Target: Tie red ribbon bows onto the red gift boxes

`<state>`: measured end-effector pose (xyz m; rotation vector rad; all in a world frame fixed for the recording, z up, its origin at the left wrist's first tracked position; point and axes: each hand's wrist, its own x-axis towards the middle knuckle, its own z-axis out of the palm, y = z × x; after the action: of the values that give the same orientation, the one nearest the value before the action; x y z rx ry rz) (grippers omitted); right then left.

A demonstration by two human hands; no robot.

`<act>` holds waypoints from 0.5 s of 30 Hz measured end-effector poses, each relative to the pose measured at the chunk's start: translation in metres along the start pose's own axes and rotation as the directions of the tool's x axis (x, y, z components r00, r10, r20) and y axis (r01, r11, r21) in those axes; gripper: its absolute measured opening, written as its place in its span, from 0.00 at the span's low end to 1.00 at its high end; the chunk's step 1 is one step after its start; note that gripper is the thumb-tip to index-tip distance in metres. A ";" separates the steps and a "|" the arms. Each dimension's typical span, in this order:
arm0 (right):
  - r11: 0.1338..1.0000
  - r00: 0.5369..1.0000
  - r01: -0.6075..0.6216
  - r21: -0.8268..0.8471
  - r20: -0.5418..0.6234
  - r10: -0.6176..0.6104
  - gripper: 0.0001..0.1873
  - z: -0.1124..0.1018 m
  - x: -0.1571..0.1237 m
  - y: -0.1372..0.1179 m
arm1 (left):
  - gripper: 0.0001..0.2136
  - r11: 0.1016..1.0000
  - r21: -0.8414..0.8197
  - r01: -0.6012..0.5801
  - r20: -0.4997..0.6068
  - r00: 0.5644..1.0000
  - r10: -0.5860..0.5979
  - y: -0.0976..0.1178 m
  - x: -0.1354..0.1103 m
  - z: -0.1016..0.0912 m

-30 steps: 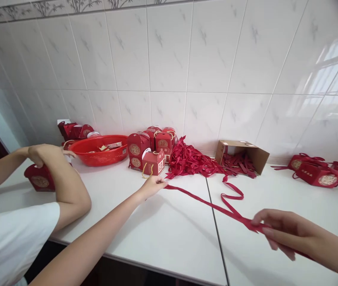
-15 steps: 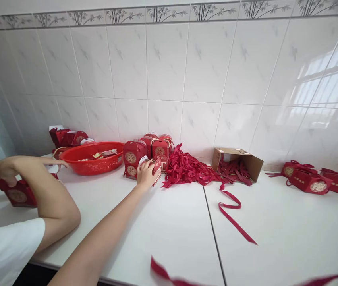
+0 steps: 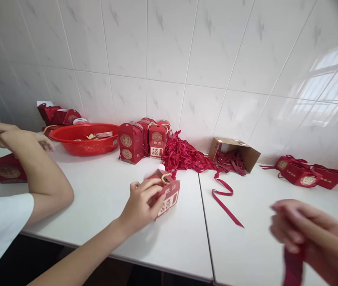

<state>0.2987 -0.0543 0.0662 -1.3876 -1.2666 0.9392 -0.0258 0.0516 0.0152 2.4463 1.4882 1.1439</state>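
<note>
Ribbon (image 3: 293,268) pinched in right hand (image 3: 294,228), gripping small red box (image 3: 171,196) in left hand (image 3: 140,202) before ribbon pile (image 3: 183,153), apparently leaving its bow undone, with bowed boxes (image 3: 297,174) at right seemingly finished.

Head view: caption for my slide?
Left hand grips a small red box, right hand a red ribbon; ribbon pile behind.
</note>
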 end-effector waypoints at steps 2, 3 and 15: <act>0.987 0.965 -0.140 0.075 0.234 0.119 0.21 0.026 0.009 0.001 | 0.09 0.994 -0.046 -0.095 0.030 0.995 0.097 0.020 -0.012 -0.006; 0.980 0.938 -0.183 0.077 0.314 0.151 0.21 0.040 0.013 0.001 | 0.10 0.988 -0.074 -0.138 0.069 0.987 0.143 0.029 -0.013 -0.009; 0.965 0.911 -0.155 0.213 0.408 0.056 0.15 0.099 0.025 -0.005 | 0.11 0.981 -0.007 -0.196 0.039 0.980 0.196 0.047 0.025 -0.046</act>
<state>0.2058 -0.0136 0.0527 -1.1134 -1.3270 1.4600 -0.0127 0.0324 0.0814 2.6462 1.2566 1.1187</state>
